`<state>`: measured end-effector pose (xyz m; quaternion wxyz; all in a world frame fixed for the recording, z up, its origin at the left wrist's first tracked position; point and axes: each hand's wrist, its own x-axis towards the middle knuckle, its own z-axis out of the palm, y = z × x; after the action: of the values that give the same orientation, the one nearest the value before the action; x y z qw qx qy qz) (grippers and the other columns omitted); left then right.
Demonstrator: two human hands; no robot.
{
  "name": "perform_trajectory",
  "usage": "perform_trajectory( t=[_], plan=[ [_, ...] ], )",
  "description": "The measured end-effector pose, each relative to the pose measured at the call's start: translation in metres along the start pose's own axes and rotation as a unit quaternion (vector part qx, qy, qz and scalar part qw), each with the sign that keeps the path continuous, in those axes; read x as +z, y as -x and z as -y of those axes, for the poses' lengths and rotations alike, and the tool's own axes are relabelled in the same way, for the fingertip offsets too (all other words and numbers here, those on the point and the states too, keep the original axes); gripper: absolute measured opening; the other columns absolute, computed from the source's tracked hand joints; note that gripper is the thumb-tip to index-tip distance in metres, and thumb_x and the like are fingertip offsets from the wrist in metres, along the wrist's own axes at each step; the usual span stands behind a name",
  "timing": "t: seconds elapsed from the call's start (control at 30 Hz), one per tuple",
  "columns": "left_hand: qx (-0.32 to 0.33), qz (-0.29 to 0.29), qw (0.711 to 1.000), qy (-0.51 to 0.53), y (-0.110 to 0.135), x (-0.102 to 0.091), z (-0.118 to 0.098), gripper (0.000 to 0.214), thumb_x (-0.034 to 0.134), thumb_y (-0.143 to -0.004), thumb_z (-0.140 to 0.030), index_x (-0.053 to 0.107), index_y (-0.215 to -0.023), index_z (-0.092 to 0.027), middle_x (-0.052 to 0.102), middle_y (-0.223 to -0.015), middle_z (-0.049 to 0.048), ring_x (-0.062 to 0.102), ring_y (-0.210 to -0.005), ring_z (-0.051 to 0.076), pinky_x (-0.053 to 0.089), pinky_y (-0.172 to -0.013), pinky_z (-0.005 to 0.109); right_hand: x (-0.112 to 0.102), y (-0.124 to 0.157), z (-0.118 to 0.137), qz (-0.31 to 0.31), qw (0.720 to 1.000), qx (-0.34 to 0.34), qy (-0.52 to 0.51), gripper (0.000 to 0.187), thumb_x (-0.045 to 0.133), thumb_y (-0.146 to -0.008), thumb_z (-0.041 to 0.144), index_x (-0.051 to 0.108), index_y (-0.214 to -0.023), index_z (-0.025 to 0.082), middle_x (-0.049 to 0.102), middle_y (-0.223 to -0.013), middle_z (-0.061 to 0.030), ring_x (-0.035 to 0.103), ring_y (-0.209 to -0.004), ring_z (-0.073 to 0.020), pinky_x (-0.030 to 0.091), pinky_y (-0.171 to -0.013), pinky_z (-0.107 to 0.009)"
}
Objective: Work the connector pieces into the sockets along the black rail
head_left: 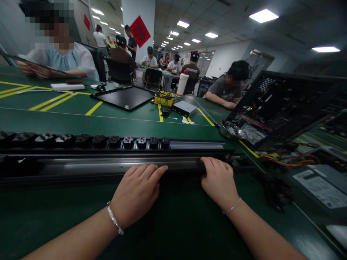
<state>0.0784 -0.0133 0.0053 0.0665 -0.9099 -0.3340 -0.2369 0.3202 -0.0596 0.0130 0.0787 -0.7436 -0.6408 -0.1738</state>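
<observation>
A long dark metal rail (89, 167) runs across the green table (135, 122) in front of me. My left hand (137, 193) lies on the table with fingers stretched together, the tips touching the rail's near edge. My right hand (219, 182) is curled over the rail near its right end, fingers bent onto it. Behind the rail sits a black power strip (114, 141) with several sockets.
An open black computer case (284, 108) with loose wires stands at the right, a power supply unit (320, 184) nearer me. A black panel (126, 97), yellow box (164, 98) and white bottle (182, 83) lie further back. Several seated people work around the tables.
</observation>
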Motion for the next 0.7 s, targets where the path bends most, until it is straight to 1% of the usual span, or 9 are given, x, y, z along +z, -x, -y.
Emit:
perform_trajectory(
  t=[0.23, 0.47, 0.7],
  plan=[
    [-0.002, -0.003, 1.0, -0.001, 0.0013, 0.0015, 0.0001, 0.042, 0.049, -0.08, -0.018, 0.05, -0.121, -0.022, 0.063, -0.102, 0.0048, 0.057, -0.087, 0.019, 0.042, -0.073, 0.035, 0.0006, -0.0007, -0.0017, 0.007, 1.0, -0.001, 0.008, 0.04, 0.049, -0.071, 0.012, 0.054, -0.11, 0.019, 0.061, -0.11, -0.0075, 0.051, -0.102, -0.0221, 0.03, -0.089, -0.038],
    [-0.004, 0.004, 1.0, -0.001, 0.001, 0.0008, -0.0003, 0.042, 0.049, -0.079, -0.017, 0.05, -0.122, -0.022, 0.063, -0.102, 0.0044, 0.058, -0.087, 0.02, 0.042, -0.073, 0.035, -0.0005, -0.0017, -0.0074, 0.011, 1.0, 0.006, 0.017, 0.039, 0.05, -0.069, 0.013, 0.055, -0.108, 0.019, 0.06, -0.109, -0.0086, 0.048, -0.104, -0.0245, 0.031, -0.088, -0.039],
    [0.002, -0.012, 1.0, -0.01, 0.0002, 0.0, -0.0008, 0.041, 0.047, -0.079, -0.017, 0.051, -0.12, -0.021, 0.064, -0.101, 0.0054, 0.058, -0.085, 0.019, 0.042, -0.072, 0.034, -0.0005, -0.0024, -0.009, 0.019, 0.999, 0.012, 0.036, 0.038, 0.052, -0.068, 0.015, 0.055, -0.105, 0.019, 0.059, -0.107, -0.0093, 0.047, -0.102, -0.0248, 0.032, -0.086, -0.038]
  ],
)
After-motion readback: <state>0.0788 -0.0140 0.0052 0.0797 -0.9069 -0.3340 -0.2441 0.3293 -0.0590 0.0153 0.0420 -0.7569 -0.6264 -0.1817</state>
